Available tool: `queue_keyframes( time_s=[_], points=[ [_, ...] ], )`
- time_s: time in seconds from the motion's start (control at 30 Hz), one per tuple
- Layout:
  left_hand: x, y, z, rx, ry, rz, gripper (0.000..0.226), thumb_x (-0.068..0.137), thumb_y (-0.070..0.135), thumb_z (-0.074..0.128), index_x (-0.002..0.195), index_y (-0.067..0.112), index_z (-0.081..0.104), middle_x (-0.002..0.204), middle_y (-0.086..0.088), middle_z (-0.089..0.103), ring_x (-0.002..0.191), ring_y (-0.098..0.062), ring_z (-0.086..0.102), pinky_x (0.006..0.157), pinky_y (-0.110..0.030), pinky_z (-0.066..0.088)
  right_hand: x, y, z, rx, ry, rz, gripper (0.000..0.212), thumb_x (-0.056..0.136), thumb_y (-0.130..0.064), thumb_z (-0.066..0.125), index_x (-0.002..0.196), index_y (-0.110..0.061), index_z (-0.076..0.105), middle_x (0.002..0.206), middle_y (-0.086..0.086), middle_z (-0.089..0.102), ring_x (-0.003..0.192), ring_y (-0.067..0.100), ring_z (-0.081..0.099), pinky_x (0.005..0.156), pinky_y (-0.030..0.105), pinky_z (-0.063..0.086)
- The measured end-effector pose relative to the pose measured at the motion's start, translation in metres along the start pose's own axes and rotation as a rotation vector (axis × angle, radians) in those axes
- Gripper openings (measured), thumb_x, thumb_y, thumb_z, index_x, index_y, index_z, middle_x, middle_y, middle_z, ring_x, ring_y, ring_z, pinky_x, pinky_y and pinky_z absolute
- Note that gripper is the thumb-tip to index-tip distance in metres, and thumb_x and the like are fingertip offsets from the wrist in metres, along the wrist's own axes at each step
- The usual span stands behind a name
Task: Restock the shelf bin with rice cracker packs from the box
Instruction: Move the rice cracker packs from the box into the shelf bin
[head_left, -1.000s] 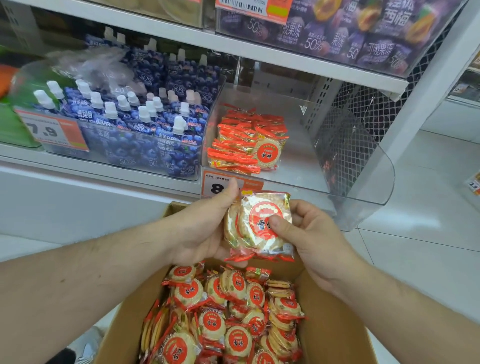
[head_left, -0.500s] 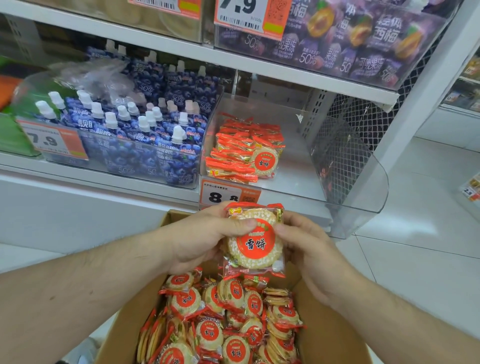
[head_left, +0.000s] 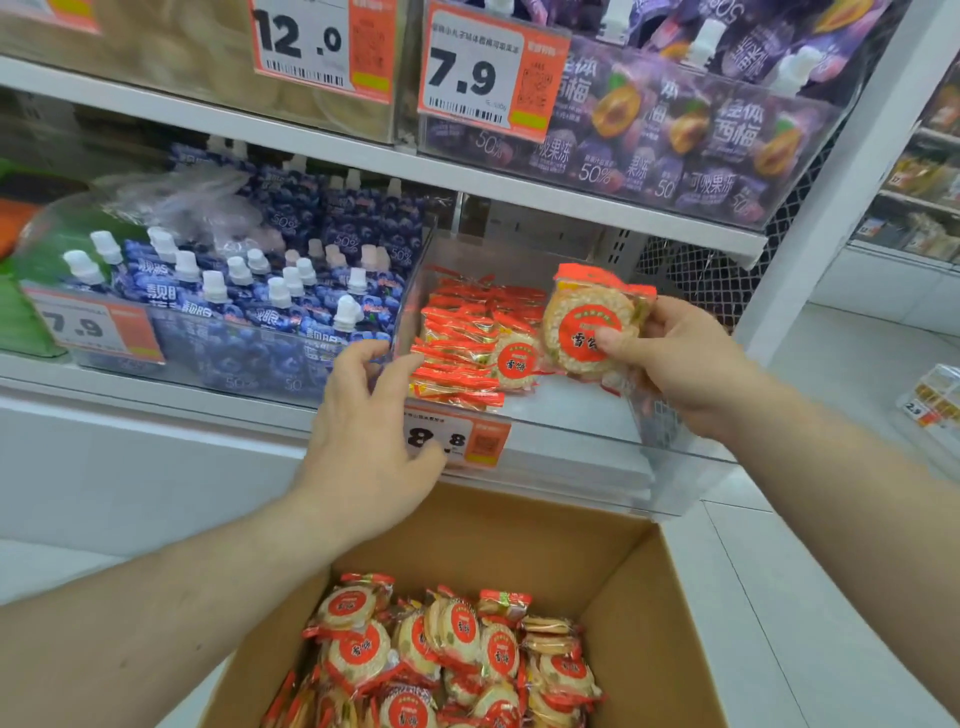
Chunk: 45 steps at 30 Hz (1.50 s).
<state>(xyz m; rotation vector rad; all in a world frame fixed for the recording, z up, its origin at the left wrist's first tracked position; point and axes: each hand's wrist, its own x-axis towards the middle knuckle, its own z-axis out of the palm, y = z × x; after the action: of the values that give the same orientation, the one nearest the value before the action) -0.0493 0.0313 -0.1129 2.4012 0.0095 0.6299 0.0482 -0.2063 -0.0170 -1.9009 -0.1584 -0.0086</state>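
Now: one cracker pack held at the shelf bin

Seen from a head camera looking down, two bare arms reach toward a store shelf. The right hand (head_left: 680, 364) grips a rice cracker pack (head_left: 589, 325), thumb on its red round label and fingers curled behind it. That pack stands upright over the right part of a clear bin (head_left: 571, 421), just beside a stack (head_left: 467, 343) of the same packs lying at the bin's left side. The bin's right half is bare.

The left hand (head_left: 366, 436) holds nothing. Its fingers are loosely spread, fingertips at the bin's near left corner, close to the stack; whether they touch the plastic cannot be told. It partly covers an orange and white price tag (head_left: 467, 441) on the bin's front.

Nearest the viewer, below the shelf, an open cardboard box (head_left: 639, 587) holds many more packs (head_left: 452, 660), jumbled together.

Left of the bin sits a second bin of blue pouches (head_left: 260, 306) with white caps. On the shelf above, purple pouches (head_left: 675, 135) fill another bin behind a price tag reading 7.9.
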Motion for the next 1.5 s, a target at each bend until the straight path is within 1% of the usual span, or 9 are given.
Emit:
queue_keyframes(
  time_s=[0.13,0.3,0.4,0.53,0.6,0.9,1.07,1.37,1.5],
  points=[
    [-0.002,-0.005,0.009,-0.040,-0.077,-0.004,0.088,0.076,0.027,0.066,0.151,0.028,0.019,0.146,0.017,0.002,0.140,-0.021,0.019,0.105,-0.047,0.043,0.048,0.037,0.015,-0.239,-0.138,0.211,0.039,0.083,-0.009,0.077,0.117,-0.007,0.058,0.085,0.013,0.072,0.052,0.017,0.061,0.040,0.019,0.039],
    [-0.005,-0.009,0.017,-0.064,-0.094,-0.009,0.093,0.077,0.024,0.066,0.152,0.029,0.011,0.150,0.019,-0.009,0.143,-0.017,0.013,0.103,-0.044,0.045,0.074,0.057,0.040,-0.300,-0.140,0.274,0.037,0.084,-0.008,0.076,0.115,-0.009,0.057,0.089,0.012,0.071,0.064,0.021,0.064,0.053,0.028,0.051],
    [-0.006,-0.009,0.017,-0.078,-0.109,-0.012,0.092,0.077,0.023,0.065,0.152,0.029,0.012,0.150,0.021,-0.013,0.144,-0.014,0.010,0.104,-0.043,0.045,0.084,0.058,0.052,-0.338,-0.106,0.275,0.032,0.085,-0.007,0.076,0.112,-0.006,0.060,0.091,0.010,0.069,0.063,0.018,0.064,0.050,0.027,0.053],
    [-0.010,-0.008,0.023,-0.088,-0.110,-0.013,0.089,0.076,0.022,0.064,0.150,0.029,0.015,0.152,0.020,-0.019,0.148,-0.014,0.000,0.109,-0.043,0.040,0.089,0.063,0.069,-0.346,-0.060,0.316,0.040,0.071,-0.012,0.087,0.103,-0.004,0.065,0.092,0.013,0.073,0.068,0.021,0.068,0.065,0.034,0.062],
    [-0.011,-0.007,0.025,-0.089,-0.111,-0.023,0.088,0.076,0.022,0.065,0.149,0.029,0.016,0.152,0.020,-0.022,0.149,-0.014,-0.004,0.110,-0.043,0.039,0.092,0.065,0.074,-0.379,-0.041,0.321,0.040,0.066,-0.018,0.091,0.096,-0.007,0.066,0.089,0.011,0.073,0.070,0.021,0.070,0.061,0.032,0.061],
    [-0.010,-0.005,0.028,-0.129,-0.078,-0.041,0.087,0.075,0.022,0.066,0.148,0.030,0.020,0.149,0.026,-0.020,0.147,-0.012,0.001,0.101,-0.041,0.048,0.099,0.076,0.080,-0.428,-0.003,0.313,0.053,0.050,-0.044,0.094,0.085,-0.011,0.073,0.074,0.004,0.075,0.072,0.021,0.074,0.071,0.041,0.062],
    [-0.010,-0.003,0.028,-0.134,-0.073,-0.046,0.085,0.075,0.021,0.067,0.147,0.029,0.023,0.149,0.026,-0.020,0.148,-0.013,0.002,0.098,-0.041,0.050,0.095,0.071,0.081,-0.448,-0.018,0.285,0.047,0.059,-0.040,0.093,0.086,-0.009,0.072,0.073,0.005,0.075,0.072,0.021,0.074,0.073,0.041,0.062],
    [-0.009,-0.007,0.017,0.029,-0.084,-0.004,0.083,0.076,0.026,0.066,0.148,0.027,0.023,0.152,0.015,-0.010,0.145,-0.017,0.006,0.118,-0.040,0.025,0.090,0.060,0.070,-0.274,-0.109,0.381,0.042,0.066,-0.018,0.091,0.099,-0.003,0.070,0.091,0.012,0.075,0.080,0.023,0.074,0.067,0.031,0.061],
    [-0.005,-0.009,0.012,0.083,-0.055,0.026,0.080,0.076,0.024,0.067,0.146,0.028,0.028,0.147,0.011,-0.002,0.140,-0.015,0.002,0.116,-0.038,0.015,0.078,0.046,0.059,-0.340,-0.066,0.392,0.035,0.069,-0.020,0.090,0.087,-0.005,0.064,0.090,0.009,0.067,0.081,0.023,0.068,0.078,0.040,0.061]
  ],
)
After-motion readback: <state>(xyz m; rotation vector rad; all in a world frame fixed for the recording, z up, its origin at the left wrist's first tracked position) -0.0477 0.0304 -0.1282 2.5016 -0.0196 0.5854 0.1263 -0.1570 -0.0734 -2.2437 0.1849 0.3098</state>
